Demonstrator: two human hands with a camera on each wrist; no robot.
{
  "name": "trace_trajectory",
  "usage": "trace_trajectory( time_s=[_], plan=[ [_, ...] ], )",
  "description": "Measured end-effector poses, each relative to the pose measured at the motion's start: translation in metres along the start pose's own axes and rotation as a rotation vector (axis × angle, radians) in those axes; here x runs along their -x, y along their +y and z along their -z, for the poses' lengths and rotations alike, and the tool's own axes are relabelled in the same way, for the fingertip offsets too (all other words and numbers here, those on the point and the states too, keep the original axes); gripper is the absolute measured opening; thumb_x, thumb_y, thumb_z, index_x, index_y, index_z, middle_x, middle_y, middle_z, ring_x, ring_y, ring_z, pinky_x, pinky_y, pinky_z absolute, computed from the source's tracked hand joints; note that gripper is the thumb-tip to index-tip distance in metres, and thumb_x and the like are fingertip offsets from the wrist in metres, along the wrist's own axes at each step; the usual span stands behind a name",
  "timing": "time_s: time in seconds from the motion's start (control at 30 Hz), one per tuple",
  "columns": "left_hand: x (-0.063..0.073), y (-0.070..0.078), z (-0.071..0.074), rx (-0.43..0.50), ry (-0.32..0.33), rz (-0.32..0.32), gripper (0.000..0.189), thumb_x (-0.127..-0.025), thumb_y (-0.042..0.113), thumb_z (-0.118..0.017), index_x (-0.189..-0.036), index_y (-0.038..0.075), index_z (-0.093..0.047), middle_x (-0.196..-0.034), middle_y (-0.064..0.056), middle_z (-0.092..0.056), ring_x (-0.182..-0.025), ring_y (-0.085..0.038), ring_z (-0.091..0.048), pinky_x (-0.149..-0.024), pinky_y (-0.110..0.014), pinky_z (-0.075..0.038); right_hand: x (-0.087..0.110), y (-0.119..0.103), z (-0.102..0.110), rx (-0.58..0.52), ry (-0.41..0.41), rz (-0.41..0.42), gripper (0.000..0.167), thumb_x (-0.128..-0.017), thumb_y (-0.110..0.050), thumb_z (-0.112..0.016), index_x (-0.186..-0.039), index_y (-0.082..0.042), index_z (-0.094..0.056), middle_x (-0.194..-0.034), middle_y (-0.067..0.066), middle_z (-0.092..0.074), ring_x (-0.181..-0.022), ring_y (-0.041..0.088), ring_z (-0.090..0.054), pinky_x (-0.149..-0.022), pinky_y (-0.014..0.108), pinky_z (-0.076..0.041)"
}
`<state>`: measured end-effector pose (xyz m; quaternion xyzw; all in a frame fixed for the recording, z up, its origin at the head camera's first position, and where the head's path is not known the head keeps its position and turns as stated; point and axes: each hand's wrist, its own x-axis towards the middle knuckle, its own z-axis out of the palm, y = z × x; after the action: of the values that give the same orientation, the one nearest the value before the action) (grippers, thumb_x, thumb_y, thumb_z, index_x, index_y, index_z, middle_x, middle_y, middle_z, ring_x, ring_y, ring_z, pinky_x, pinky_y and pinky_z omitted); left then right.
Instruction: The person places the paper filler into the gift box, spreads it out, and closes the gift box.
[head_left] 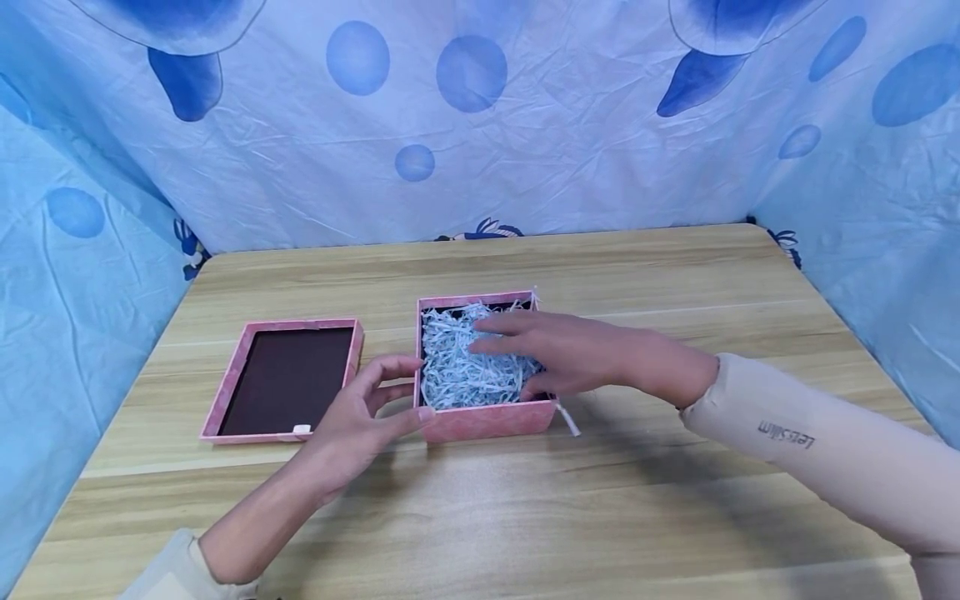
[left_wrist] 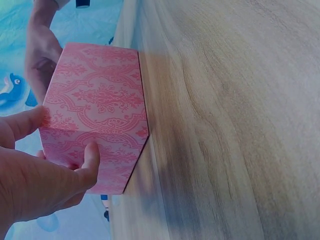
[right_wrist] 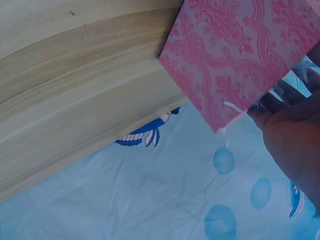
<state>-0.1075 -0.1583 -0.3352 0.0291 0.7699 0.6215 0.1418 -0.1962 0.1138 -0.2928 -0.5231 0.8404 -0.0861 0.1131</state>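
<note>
A pink patterned box [head_left: 487,423] stands on the table, filled with light blue shredded paper [head_left: 453,367]. At its left side is my left hand [head_left: 356,429], with the thumb by the near left corner and the fingers along the left wall. The left wrist view shows that hand's fingertips at the patterned wall [left_wrist: 100,95]. My right hand [head_left: 573,350] reaches over the right wall, its fingers spread on the shredded paper and its thumb near the right rim. In the right wrist view the box wall [right_wrist: 235,55] hides part of its fingers.
Left of the box lies a pink lid [head_left: 228,379], dark inside face up, with a small white piece [head_left: 302,429] at its near edge. A loose paper strand [head_left: 568,419] hangs by the box's near right corner. Blue printed curtains [head_left: 300,175] surround the wooden table [head_left: 495,517].
</note>
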Motion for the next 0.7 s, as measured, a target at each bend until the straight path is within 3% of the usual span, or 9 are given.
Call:
trace_trajectory(
  time_s=[0.13, 0.37, 0.57, 0.7],
  plan=[
    [0.000, 0.000, 0.000, 0.000, -0.002, -0.003, 0.062, -0.082, 0.020, -0.078, -0.135, 0.015, -0.046, -0.137, -0.002, -0.045, -0.125, -0.022, -0.049, -0.093, -0.030, -0.048, -0.011, -0.001, -0.006, 0.036, -0.060, 0.003, 0.076, -0.084, -0.007, -0.073, -0.149, -0.023, -0.037, -0.156, 0.007, -0.027, -0.144, 0.030, -0.022, -0.111, 0.045, -0.031],
    [0.000, 0.000, 0.000, 0.004, -0.005, -0.005, 0.062, -0.082, 0.021, -0.077, -0.135, 0.014, -0.045, -0.138, -0.002, -0.045, -0.125, -0.022, -0.048, -0.092, -0.029, -0.049, -0.035, -0.006, -0.014, 0.115, -0.195, -0.118, 0.080, -0.087, 0.010, -0.053, -0.149, -0.035, -0.032, -0.159, -0.001, -0.020, -0.144, 0.031, -0.020, -0.111, 0.046, -0.029],
    [0.000, 0.001, 0.000, -0.001, -0.005, 0.003, 0.062, -0.083, 0.022, -0.077, -0.135, 0.013, -0.045, -0.139, -0.004, -0.044, -0.126, -0.023, -0.048, -0.092, -0.028, -0.049, -0.055, -0.010, -0.025, 0.292, -0.227, -0.104, 0.055, -0.098, -0.010, -0.052, -0.147, -0.031, -0.039, -0.156, 0.003, -0.030, -0.140, 0.034, -0.031, -0.110, 0.048, -0.031],
    [0.000, 0.001, 0.000, 0.001, -0.004, 0.001, 0.062, -0.083, 0.021, -0.077, -0.135, 0.013, -0.045, -0.139, -0.004, -0.043, -0.126, -0.023, -0.048, -0.092, -0.028, -0.049, -0.060, -0.010, -0.030, 0.316, -0.201, -0.098, 0.053, -0.097, -0.011, -0.055, -0.146, -0.030, -0.043, -0.153, 0.005, -0.035, -0.138, 0.036, -0.034, -0.109, 0.049, -0.032]
  ],
)
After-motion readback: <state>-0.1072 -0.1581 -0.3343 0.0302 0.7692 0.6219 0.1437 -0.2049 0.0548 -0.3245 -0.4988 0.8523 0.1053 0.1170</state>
